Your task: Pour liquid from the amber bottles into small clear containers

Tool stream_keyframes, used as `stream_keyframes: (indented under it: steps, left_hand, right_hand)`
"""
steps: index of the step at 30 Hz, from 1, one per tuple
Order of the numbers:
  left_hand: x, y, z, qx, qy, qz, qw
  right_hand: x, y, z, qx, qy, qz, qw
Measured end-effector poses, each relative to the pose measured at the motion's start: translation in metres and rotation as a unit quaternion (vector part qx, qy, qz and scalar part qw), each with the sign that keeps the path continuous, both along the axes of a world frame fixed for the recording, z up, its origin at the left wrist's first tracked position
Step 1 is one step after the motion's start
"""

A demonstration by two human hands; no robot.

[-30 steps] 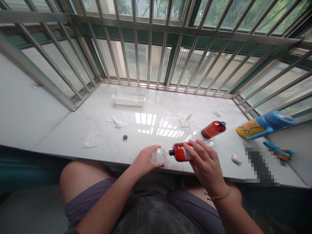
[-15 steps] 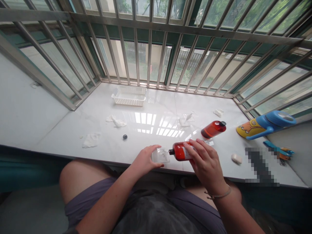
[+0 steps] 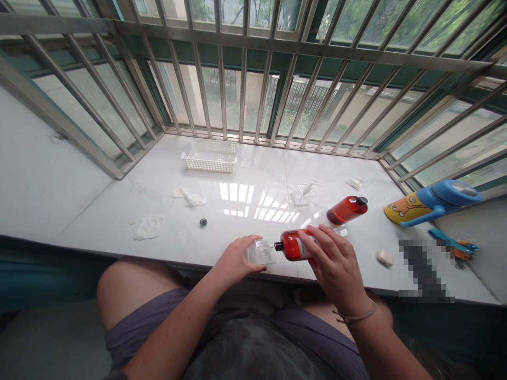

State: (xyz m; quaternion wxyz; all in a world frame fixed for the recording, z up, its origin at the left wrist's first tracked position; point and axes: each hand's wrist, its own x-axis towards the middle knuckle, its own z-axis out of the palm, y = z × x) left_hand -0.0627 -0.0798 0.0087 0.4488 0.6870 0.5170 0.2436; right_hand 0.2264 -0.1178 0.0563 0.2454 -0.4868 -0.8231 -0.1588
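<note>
Red bottle is tilted, glossy and white-labelled

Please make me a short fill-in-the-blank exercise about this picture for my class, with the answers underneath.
1. The right hand holds a bottle whose colour is ____.
2. The clear container is in the ____ hand.
3. The handle of the flask is coloured ____.
4. Of the loose cap and the white basket, the one nearer the window bars is the ____.

Missing words: red; left; blue; basket.

Beyond the right hand, the capped bottle blocks passage, leaving a narrow gap beside the blue flask.
</note>
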Motion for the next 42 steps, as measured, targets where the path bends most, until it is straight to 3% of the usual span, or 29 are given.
stream_keyframes:
  steps: [42]
  left_hand:
    - [0.0012, 0.0007, 0.0025, 0.008, 0.002, -0.003, 1.0]
  right_hand:
    - [0.0025, 0.0012, 0.0002, -0.004, -0.016, 0.007, 1.0]
